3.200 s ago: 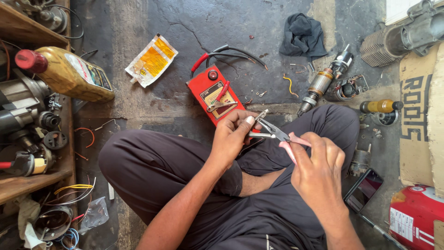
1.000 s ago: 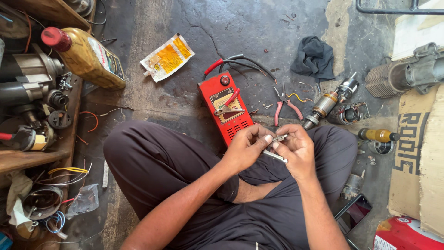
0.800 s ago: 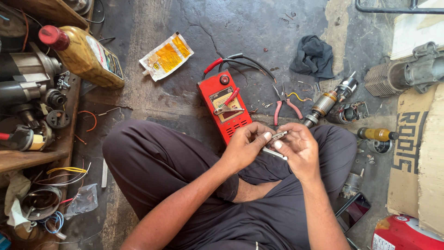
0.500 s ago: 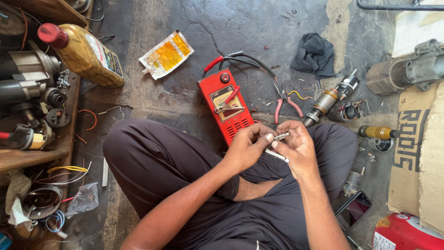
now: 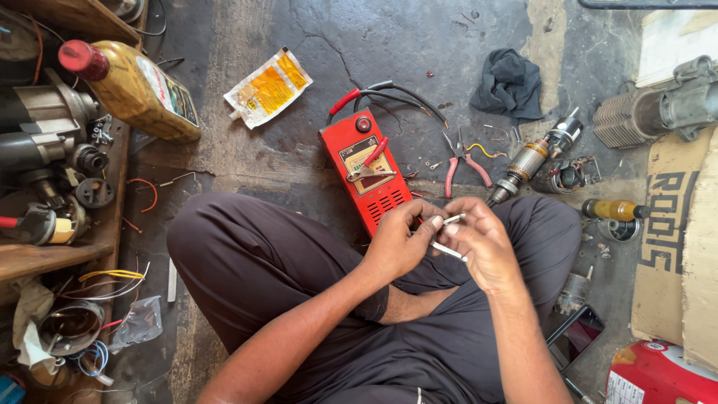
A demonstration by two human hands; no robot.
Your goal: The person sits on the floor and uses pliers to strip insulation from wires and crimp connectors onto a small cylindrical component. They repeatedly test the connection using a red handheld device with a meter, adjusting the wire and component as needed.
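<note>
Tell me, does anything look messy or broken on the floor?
Yes. The concrete floor is cracked and stained, a dark rag lies crumpled, a yellow packet lies crumpled, and a bottle lies tipped on its side.

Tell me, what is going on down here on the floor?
A person sits cross-legged on a concrete floor. The left hand and right hand pinch small white wire pieces between them. A red tester box lies just ahead, with red-handled pliers and a motor armature beside it.

Between your hands (image 5: 437,239), the small metal piece (image 5: 451,251) is too tiny to identify; your fingers hide its middle.
</note>
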